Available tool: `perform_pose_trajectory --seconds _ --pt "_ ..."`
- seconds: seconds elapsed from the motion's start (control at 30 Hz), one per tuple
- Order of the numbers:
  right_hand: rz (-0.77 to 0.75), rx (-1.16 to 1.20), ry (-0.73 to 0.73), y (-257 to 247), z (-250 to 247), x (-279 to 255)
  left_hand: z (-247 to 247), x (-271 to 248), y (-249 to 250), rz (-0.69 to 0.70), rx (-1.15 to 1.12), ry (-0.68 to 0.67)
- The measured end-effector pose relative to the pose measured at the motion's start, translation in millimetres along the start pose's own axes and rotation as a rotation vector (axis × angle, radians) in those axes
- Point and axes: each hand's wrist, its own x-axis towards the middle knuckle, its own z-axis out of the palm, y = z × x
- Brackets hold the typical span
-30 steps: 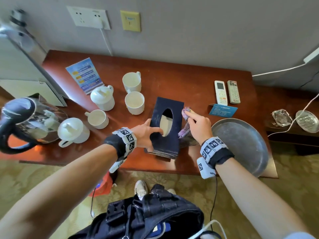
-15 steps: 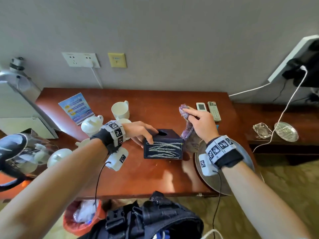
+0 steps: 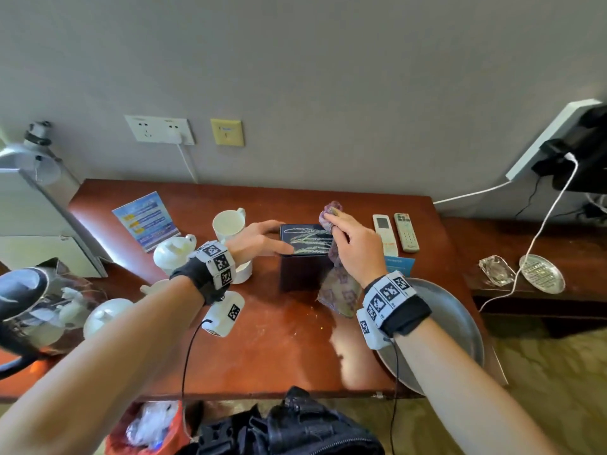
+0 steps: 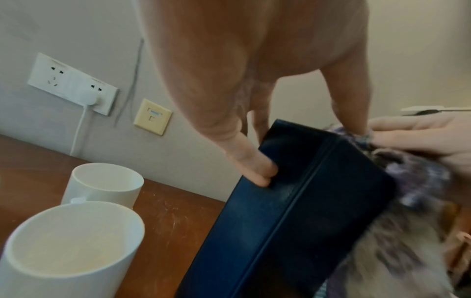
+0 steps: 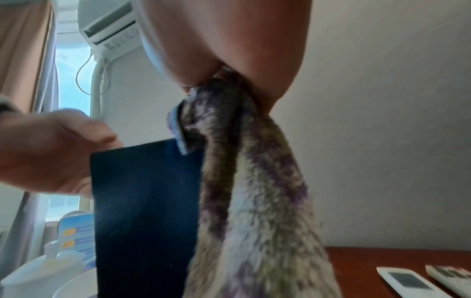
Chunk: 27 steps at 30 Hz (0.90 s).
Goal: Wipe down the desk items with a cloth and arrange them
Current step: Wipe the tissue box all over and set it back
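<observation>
A dark navy tissue box [image 3: 303,257] stands on end on the red-brown desk [image 3: 279,349], its patterned side facing up. My left hand [image 3: 272,238] grips its upper left part; the left wrist view shows the thumb [image 4: 254,171] pressed on one face of the box [image 4: 293,221] and fingers over the top edge. My right hand [image 3: 341,231] pinches a purple patterned cloth [image 3: 341,290] at the box's top right corner. The cloth [image 5: 254,201] hangs down along the right side of the box [image 5: 145,211].
White mugs [image 3: 228,224] and lidded cups [image 3: 172,252] stand left of the box, with a glass kettle [image 3: 29,307] and a blue leaflet [image 3: 144,220]. Two remotes [image 3: 384,234], a blue card [image 3: 399,264] and a round metal tray [image 3: 460,323] lie to the right.
The box was tilted with its opening facing me, then lay on its side, and now stands on end. My right hand with the cloth has moved to its top right corner.
</observation>
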Motion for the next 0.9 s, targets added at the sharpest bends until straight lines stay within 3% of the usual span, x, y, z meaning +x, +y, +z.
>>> perform_pose_trajectory --seconds 0.1,0.23,0.43,0.57,0.77,0.9 --pt "0.043 -0.052 -0.092 -5 11 12 2 4 -8 0.021 0.249 -0.026" --pt "0.037 -0.187 -0.143 -22 22 22 3 9 -17 0.041 0.316 0.102" --pt "-0.151 -0.24 -0.135 -41 46 6 -2 10 -23 0.052 0.411 0.157" --pt "-0.249 -0.306 -0.1 -26 34 6 -2 10 -24 0.042 0.455 0.163" --pt "-0.017 -0.229 -0.019 -4 10 18 -4 17 -36 0.018 0.396 0.172" --pt "-0.206 -0.289 -0.044 -23 28 8 -1 13 -30 0.045 0.412 0.183"
